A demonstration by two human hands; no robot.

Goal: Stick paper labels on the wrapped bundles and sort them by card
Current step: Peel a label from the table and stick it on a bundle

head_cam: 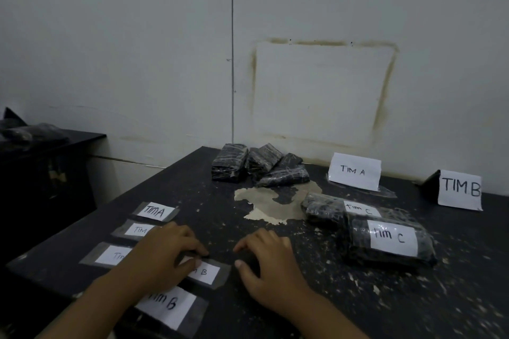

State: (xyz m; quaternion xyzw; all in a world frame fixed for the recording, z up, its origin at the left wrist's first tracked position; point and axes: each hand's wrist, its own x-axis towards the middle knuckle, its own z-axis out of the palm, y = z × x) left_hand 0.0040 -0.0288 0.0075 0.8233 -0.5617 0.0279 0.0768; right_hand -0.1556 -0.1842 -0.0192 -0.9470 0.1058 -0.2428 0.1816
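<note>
1. Fingers of the left hand are curled in at the lower middle of the frame. Thumb and forefinger pinch the upper left edge of the TIM B label, which lies flat on the dark, flaking counter.
2. The right hand sits just right of that label. Its fingers are loosely arched and close together, tips down on the counter. Nothing shows in its grip.
3. There are five labels, each a white slip on a grey tape strip, running from the lower middle up toward the left.
   - The nearest label reads Tim B and lies partly under the left forearm.
   - Next is the pinched one.
   - Two half-hidden labels show only "Tim" beside the left hand.
   - The farthest is the TIM A label.
4. There are two labelled bundles at the right of the frame, dark and wrapped. The near Tim C bundle touches the far Tim C bundle behind it.
5. A pale worn patch marks the counter at centre.
6. The plain bundles number four as far as can be counted. They are heaped at the counter's back edge by the wall.
7. There are two standing cards. The TIM A card is right of the heap, and the TIM B card is near the right edge of the frame.
</note>
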